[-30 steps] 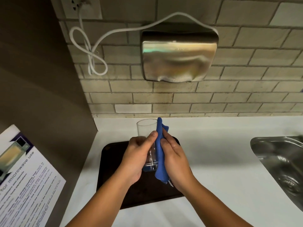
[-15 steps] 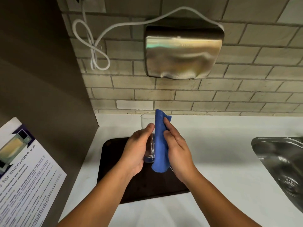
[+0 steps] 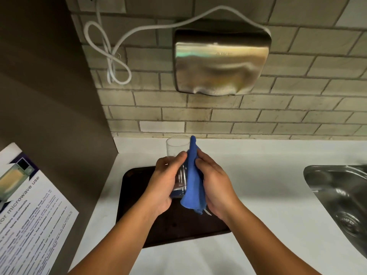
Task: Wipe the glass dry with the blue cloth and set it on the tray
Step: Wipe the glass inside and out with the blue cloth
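sheet (image 3: 29,211) reads "microwave use"; hands hold glass (image 3: 177,153), cloth (image 3: 193,179).

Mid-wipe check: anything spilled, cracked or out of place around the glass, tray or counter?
Nothing stands out. The left hand grips the glass above the tray while the right hand presses the blue cloth against its side. No visible cracks or spills on the counter.

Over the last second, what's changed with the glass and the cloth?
The right hand slid the cloth up the glass and partway back down. The left hand kept its grip, holding the glass above the tray. Nothing was let go.
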